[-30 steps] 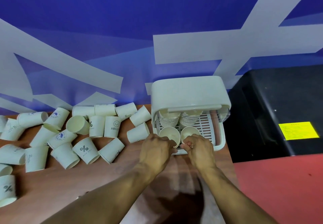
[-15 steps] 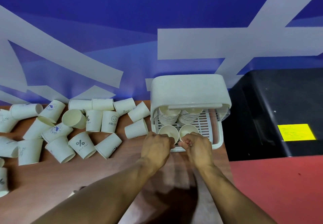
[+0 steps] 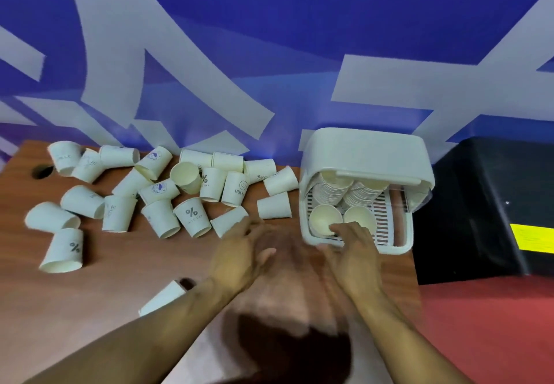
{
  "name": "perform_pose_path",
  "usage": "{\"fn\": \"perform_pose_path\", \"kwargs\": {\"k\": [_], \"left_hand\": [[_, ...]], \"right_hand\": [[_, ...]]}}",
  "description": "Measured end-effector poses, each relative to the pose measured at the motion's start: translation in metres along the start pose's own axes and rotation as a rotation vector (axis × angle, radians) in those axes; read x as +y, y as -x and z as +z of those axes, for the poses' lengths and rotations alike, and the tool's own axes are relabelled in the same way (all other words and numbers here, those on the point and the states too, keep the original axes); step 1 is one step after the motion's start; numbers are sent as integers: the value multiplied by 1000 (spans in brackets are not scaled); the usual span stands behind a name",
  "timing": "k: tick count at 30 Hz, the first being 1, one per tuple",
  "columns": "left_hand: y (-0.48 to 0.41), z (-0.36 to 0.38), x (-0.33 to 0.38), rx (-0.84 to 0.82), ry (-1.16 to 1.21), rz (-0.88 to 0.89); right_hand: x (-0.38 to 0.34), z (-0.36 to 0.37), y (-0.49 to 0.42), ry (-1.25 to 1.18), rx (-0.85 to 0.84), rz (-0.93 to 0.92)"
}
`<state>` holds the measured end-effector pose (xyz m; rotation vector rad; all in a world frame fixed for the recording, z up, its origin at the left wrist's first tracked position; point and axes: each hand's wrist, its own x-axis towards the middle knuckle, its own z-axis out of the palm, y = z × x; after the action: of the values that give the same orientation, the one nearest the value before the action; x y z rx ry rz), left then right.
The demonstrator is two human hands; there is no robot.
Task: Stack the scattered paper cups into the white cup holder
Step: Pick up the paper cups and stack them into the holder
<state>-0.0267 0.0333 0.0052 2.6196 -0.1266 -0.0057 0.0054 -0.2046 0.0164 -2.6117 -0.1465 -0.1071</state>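
Cup stacks fill the white cup holder; right hand touches its front, fingers loose; left hand, spread and empty, hovers just left of it.

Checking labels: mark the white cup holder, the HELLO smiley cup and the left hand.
white cup holder (image 3: 364,149), head view, on the top of its lid.
HELLO smiley cup (image 3: 237,189), head view, on its printed side.
left hand (image 3: 244,253), head view, on the back of the hand.

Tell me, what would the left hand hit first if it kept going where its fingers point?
Probably the plain paper cup lying on its side just beyond the left hand; blur hides whether they touch.
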Motion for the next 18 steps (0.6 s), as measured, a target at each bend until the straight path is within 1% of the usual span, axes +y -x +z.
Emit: {"fn": "perform_pose_path", "kwargs": {"k": [3,5,7,10,18], "left_hand": [[35,-19,-23,64,-30,-92],[57,-30,-36,98,-39,-117],[79,-39,-51,93,-36,-146],[109,-51,-71,67,25,-265],[170,-75,-124,148,76,-450]], "right_hand": [[-35,13,18,-35,-73,-58],[-59,24,29,-50,-144,-111],[-83,34,39,-53,-186,-176],[-116,47,53,-49,-246,-243],[-195,87,79,-51,-334,-384]]}}
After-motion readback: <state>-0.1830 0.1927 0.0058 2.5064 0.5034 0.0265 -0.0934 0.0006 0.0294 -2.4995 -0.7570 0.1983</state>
